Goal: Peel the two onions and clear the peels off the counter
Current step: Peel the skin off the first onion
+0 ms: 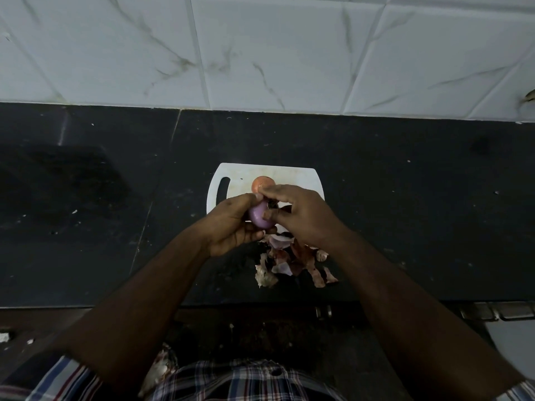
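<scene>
My left hand (pixel 231 224) grips a purple onion (pixel 258 217) with smooth bare flesh showing, held above the near edge of a white cutting board (pixel 243 173). My right hand (pixel 298 215) pinches at the top of that onion, where a dark bit of skin clings. A second onion (pixel 262 183), orange-brown with its skin on, sits on the board just behind my fingers. A pile of onion peels (pixel 292 264), pink, purple and papery white, lies on the black counter (pixel 405 212) below my hands.
A white marble-patterned tile wall (pixel 260 53) rises behind the counter. The counter's front edge runs below the peels, with a metal fitting (pixel 498 311) at the right. Small white scraps (pixel 5 337) lie at the lower left.
</scene>
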The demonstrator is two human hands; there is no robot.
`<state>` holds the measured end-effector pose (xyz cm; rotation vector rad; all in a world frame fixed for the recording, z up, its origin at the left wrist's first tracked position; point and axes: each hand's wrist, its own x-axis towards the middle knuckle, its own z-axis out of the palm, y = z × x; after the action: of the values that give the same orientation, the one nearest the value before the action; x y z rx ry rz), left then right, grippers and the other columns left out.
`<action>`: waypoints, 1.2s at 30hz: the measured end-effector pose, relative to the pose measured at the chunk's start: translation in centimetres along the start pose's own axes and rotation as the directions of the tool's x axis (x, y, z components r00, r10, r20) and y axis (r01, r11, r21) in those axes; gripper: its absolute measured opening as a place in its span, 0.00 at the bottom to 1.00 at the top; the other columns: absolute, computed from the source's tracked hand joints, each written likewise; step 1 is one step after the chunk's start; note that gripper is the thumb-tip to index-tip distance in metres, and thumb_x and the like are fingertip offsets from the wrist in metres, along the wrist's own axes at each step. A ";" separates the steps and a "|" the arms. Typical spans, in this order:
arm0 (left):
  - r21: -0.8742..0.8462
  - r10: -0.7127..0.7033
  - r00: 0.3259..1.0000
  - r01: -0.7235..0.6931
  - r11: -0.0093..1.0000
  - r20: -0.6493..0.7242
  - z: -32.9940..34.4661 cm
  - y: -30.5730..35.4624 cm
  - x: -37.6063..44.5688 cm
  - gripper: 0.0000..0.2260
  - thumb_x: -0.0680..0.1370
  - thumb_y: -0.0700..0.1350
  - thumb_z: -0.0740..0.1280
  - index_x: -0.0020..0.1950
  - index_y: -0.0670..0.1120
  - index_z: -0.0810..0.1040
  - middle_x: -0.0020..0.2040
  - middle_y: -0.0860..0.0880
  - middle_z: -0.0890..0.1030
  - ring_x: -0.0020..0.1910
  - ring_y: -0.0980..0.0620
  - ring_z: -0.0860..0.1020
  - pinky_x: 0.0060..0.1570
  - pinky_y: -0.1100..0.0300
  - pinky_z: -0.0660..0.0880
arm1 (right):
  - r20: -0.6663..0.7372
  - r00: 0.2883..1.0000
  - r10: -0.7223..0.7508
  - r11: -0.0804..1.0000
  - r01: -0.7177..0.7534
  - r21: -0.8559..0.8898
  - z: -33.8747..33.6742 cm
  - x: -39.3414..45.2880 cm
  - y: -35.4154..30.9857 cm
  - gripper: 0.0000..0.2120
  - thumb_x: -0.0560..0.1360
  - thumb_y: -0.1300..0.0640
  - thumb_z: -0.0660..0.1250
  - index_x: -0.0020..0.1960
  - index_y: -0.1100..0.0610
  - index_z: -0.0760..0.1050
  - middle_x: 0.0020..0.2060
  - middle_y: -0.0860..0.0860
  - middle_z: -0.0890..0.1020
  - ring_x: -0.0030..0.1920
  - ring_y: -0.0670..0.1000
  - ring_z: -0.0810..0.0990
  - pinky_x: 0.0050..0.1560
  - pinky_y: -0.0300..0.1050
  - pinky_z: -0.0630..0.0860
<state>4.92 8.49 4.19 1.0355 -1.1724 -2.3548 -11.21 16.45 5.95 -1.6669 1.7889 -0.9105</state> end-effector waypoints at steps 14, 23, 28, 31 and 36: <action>0.245 0.279 0.960 -0.264 0.933 -0.027 1.1 -1.1 0.9 0.14 0.86 0.49 0.59 0.58 0.39 0.78 0.39 0.39 0.79 0.33 0.40 0.72 0.28 0.59 0.71 | -0.437 0.865 0.247 0.950 -0.127 0.285 3.3 -0.5 1.1 0.03 0.76 0.61 0.71 0.44 0.56 0.83 0.39 0.47 0.85 0.42 0.47 0.83 0.46 0.48 0.81; 0.295 0.292 0.956 -0.287 0.912 0.026 1.2 -1.0 0.8 0.14 0.84 0.49 0.63 0.64 0.42 0.77 0.42 0.33 0.79 0.31 0.40 0.75 0.29 0.55 0.68 | 0.023 0.754 0.657 0.350 -0.333 0.876 1.3 -0.7 -0.4 0.09 0.80 0.67 0.65 0.43 0.61 0.81 0.34 0.56 0.77 0.30 0.49 0.70 0.30 0.40 0.70; 0.046 0.171 0.984 -0.169 0.985 -0.053 0.8 -1.5 0.3 0.12 0.86 0.47 0.58 0.63 0.45 0.78 0.56 0.38 0.82 0.46 0.43 0.83 0.38 0.59 0.81 | 0.017 0.839 0.543 0.616 -0.412 0.672 -0.2 -2.5 1.1 0.09 0.80 0.67 0.63 0.51 0.61 0.82 0.37 0.55 0.82 0.37 0.52 0.79 0.36 0.40 0.77; 0.013 0.131 0.990 -0.131 0.991 -0.057 0.6 -1.4 0.2 0.12 0.86 0.47 0.58 0.62 0.46 0.78 0.57 0.38 0.82 0.47 0.44 0.84 0.38 0.59 0.81 | -0.042 0.902 0.430 0.873 -0.404 0.274 -1.3 -2.9 2.0 0.13 0.80 0.66 0.63 0.58 0.55 0.83 0.52 0.49 0.86 0.51 0.47 0.84 0.48 0.38 0.78; 0.085 0.135 0.990 -0.131 0.988 -0.042 0.7 -1.4 0.5 0.13 0.86 0.46 0.57 0.64 0.44 0.78 0.55 0.39 0.81 0.43 0.48 0.82 0.37 0.60 0.79 | 0.005 0.983 0.186 0.982 -0.186 -0.019 -2.0 -2.4 0.0 0.13 0.80 0.51 0.67 0.64 0.49 0.79 0.54 0.43 0.83 0.50 0.42 0.80 0.50 0.39 0.75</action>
<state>4.11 9.45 3.06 1.0013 -1.2879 -2.1849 -12.47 19.04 7.08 -1.4820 1.9162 -0.8070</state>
